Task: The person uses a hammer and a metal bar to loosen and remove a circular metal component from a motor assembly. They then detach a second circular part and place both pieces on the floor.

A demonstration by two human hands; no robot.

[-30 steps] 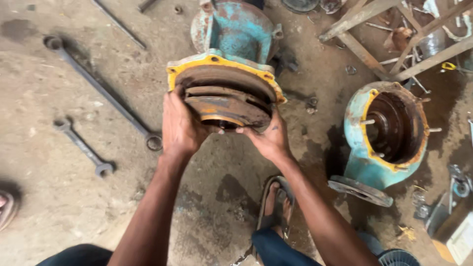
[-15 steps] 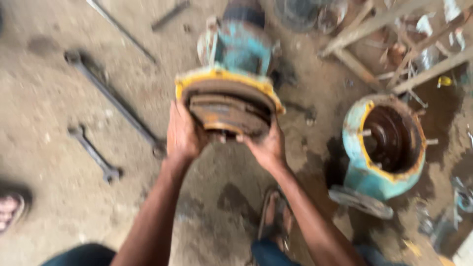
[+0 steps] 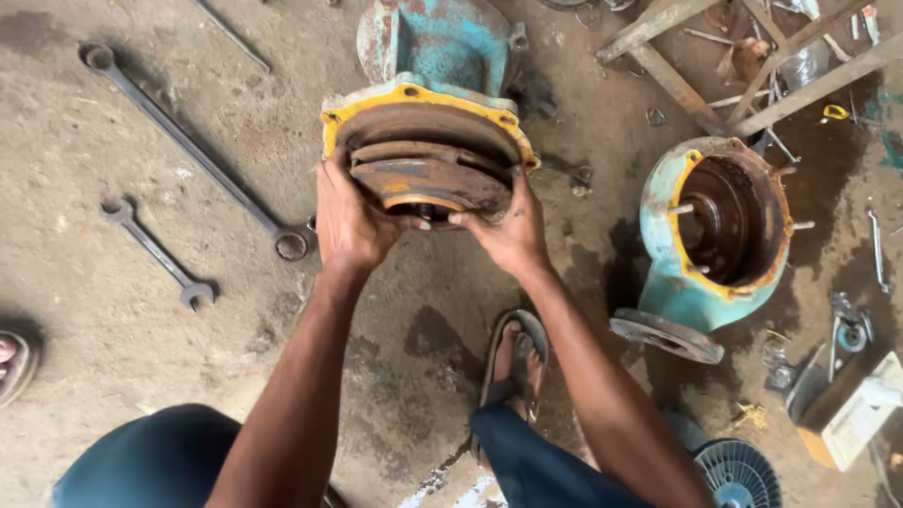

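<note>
Near the far edge of the stained concrete floor (image 3: pixel 122 357) sits a pump body (image 3: pixel 437 47) of chipped turquoise with a yellow-rimmed flange, and against its face a rusty, round impeller (image 3: pixel 428 179), brown with orange patches. Left hand (image 3: pixel 346 218) clasps the impeller's left rim, fingers curled around it; right hand (image 3: pixel 508 226) grips the right rim, thumb across the front. To the right lies a turquoise volute casing (image 3: pixel 715 235), open and rusted inside. Two spanners, a long ring spanner (image 3: pixel 188 150) and a short spanner (image 3: pixel 155 252), lie toward the left edge.
</note>
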